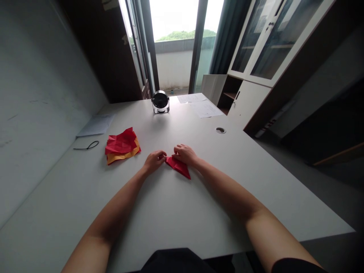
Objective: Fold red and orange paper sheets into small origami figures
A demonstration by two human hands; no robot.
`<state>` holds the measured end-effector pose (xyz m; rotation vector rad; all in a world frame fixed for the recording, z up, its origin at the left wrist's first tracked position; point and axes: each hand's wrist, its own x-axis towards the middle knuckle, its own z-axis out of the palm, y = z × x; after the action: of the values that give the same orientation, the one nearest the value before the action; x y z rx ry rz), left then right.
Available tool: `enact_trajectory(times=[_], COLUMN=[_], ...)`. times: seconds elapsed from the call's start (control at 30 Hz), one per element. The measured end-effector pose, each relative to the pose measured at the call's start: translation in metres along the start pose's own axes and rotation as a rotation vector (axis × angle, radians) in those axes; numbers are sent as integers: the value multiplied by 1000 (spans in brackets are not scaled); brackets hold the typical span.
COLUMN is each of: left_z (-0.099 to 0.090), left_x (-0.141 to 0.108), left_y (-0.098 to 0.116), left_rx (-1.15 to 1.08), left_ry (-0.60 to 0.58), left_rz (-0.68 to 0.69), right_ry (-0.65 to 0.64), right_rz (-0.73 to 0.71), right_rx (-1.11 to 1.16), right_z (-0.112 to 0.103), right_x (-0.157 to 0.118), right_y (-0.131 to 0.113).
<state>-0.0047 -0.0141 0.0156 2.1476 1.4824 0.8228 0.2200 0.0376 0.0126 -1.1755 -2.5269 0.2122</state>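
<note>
A folded piece of red paper (179,167) lies on the white table (159,216), its pointed end toward me and to the right. My left hand (155,160) has its fingers closed at the paper's left corner. On the paper's upper edge rests my right hand (184,154), with fingers curled and pressed together on it. The fingertips of both hands partly hide the far edge of the paper. Left of my hands sits a pile of creased red and orange paper sheets (121,145).
A small round black fan-like device (160,101) on a metal stand is at the table's far side. Printed sheets (206,109) lie at the far right, near a round cable hole (220,130). A black cable tie (88,146) and a white paper (96,125) are by the left wall.
</note>
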Motion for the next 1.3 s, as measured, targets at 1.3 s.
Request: enact_trajectory(times=[1.3], left_z=[-2], left_x=[3], left_y=[-20], left_rx=[260], left_ry=[161], left_rz=[-22], right_ry=[48], right_rz=[-10], right_rx=[-2], right_z=[6], right_x=[-2], right_y=[-8])
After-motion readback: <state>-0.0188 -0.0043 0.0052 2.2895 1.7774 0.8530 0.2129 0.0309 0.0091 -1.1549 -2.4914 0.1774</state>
